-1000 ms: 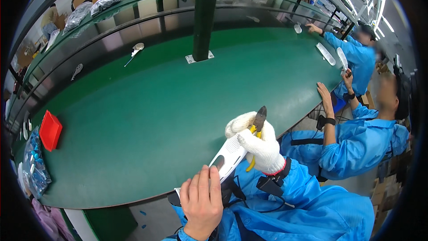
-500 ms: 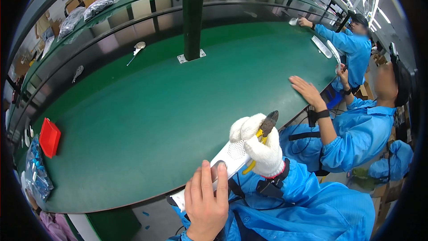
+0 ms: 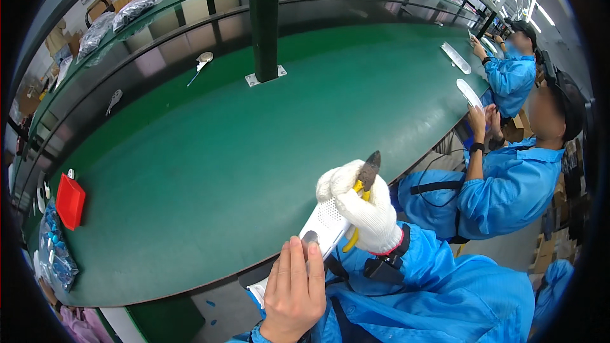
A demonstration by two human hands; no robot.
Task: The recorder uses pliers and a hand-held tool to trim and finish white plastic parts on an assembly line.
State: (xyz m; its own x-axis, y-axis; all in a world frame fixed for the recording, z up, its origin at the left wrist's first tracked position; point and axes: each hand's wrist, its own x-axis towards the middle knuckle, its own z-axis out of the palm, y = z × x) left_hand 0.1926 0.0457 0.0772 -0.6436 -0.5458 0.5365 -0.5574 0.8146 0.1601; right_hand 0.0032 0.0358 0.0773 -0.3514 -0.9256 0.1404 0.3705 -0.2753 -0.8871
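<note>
Bridging both hands in the head view, a long white plastic piece with a perforated end point(image 3: 330, 220) slants across the near edge of the broad green counter point(image 3: 190, 184); whether it touches the counter cannot be told. The bare left hand point(image 3: 293, 292) lies over its lower part, fingers extended and nearly together; the thumb is hidden, so a pinch cannot be confirmed. The right hand in a white knitted glove point(image 3: 370, 206) curls around yellow-handled pliers with a dark metal head point(image 3: 368, 168), its fingers also meeting the perforated end. Good handling here probably means light, even support at both ends, with the pliers' tip angled away from the white surface and bare fingertips.
</note>
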